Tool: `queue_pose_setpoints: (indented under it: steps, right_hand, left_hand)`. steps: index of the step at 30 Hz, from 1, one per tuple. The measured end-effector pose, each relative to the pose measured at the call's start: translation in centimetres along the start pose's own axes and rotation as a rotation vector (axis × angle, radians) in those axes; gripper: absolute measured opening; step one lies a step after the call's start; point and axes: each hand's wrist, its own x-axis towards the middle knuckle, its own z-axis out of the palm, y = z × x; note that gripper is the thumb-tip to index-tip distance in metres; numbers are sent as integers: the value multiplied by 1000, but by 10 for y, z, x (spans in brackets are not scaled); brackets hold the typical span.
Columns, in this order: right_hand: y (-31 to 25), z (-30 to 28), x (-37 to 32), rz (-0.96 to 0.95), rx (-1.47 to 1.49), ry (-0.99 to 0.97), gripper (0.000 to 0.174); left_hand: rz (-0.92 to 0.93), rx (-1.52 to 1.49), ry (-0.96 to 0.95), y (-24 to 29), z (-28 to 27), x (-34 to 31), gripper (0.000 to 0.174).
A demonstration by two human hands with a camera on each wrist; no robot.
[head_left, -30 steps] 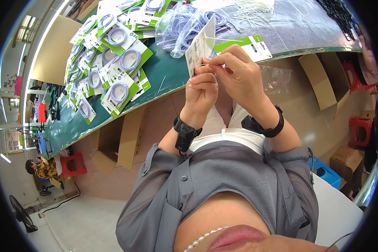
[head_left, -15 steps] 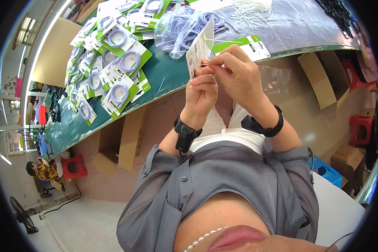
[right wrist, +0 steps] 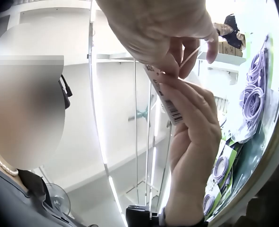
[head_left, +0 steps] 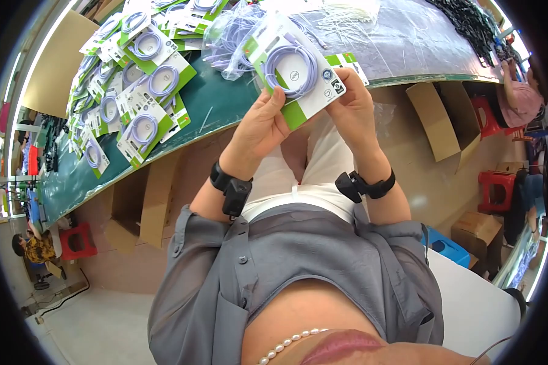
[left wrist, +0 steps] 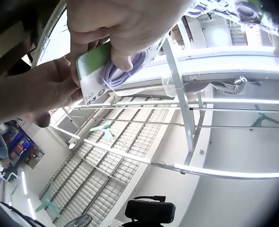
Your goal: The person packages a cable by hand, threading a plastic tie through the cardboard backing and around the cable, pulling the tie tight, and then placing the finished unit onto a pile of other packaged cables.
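Note:
In the head view, a white and green packaging card [head_left: 318, 94] faces up, with a coiled lilac cable [head_left: 311, 72] fastened on its front. My left hand [head_left: 257, 126] grips its lower left edge, thumb on the front and fingers behind. At the right corner, my right hand [head_left: 356, 115] has its fingertips partly hidden behind the card. Seen from the right wrist, the card [right wrist: 170, 106] is nearly edge-on, and a thin white cable tie [right wrist: 190, 57] runs between the right thumb and fingers at its back.
Many packed cable cards [head_left: 143, 131] lie piled on the green table [head_left: 210, 112] at left. Behind the held card are a plastic bag of lilac cables [head_left: 222, 45] and loose white ties [head_left: 353, 13]. Another card [head_left: 350, 61] lies near the table edge; cardboard boxes [head_left: 432, 115] stand below.
The card has turned from nearly edge-on to show its cable side upward. Both hands have shifted apart, the right one to the card's right corner; the head view has swung slightly right.

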Motion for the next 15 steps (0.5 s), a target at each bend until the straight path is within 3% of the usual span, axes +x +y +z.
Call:
queue_pose_setpoints:
  steps: [5, 9, 13, 15]
  right_hand:
    - [23, -19, -9, -15, -126, -10, 33]
    - [20, -21, -10, -41, -64, -39, 35]
    - [-4, -20, -1, -250, -307, 166, 40]
    - [-19, 0, -3, -416, -693, 145, 42]
  left_hand:
    - [31, 82, 115, -5, 4, -5, 36]
    - [96, 114, 200, -10, 2, -3, 36]
    - [219, 269, 255, -16, 4, -4, 36]
    - [285, 424, 275, -21, 8, -5, 37]
